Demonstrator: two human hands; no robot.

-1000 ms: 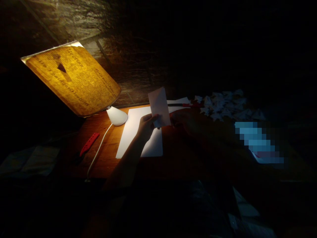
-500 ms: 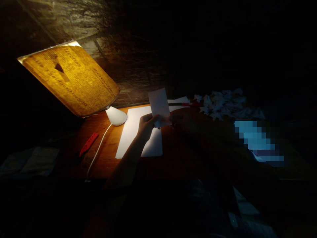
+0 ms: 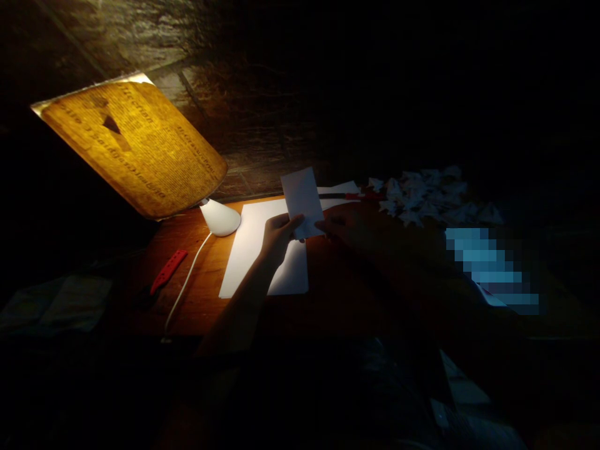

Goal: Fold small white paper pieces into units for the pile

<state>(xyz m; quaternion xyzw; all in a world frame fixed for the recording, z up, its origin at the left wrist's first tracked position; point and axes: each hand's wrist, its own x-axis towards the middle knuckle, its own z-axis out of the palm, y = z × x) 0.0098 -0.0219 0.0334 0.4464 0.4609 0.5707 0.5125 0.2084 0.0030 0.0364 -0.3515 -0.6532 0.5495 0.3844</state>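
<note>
A small white rectangle of paper [image 3: 302, 197] stands nearly upright between my two hands. My left hand [image 3: 279, 234] grips its lower left edge, thumb across the front. At the lower right edge, my right hand [image 3: 340, 228] pinches the paper; much of that hand is lost in shadow. Below them a larger white sheet [image 3: 250, 262] lies flat on the wooden table [image 3: 187, 306], partly covered by my left forearm.
A lamp with a printed yellow shade [image 3: 135, 150] and white base [image 3: 220, 219] stands at left, its cord [image 3: 190, 275] trailing forward. Nearby lies a red-handled tool [image 3: 169, 270]. Several folded paper pieces [image 3: 422, 194] are heaped at right, beside a blurred-out bright screen [image 3: 487, 262].
My right thumb and fingers have shifted slightly at the paper's lower right edge and show more plainly. My left hand keeps its hold; the paper has barely moved.
</note>
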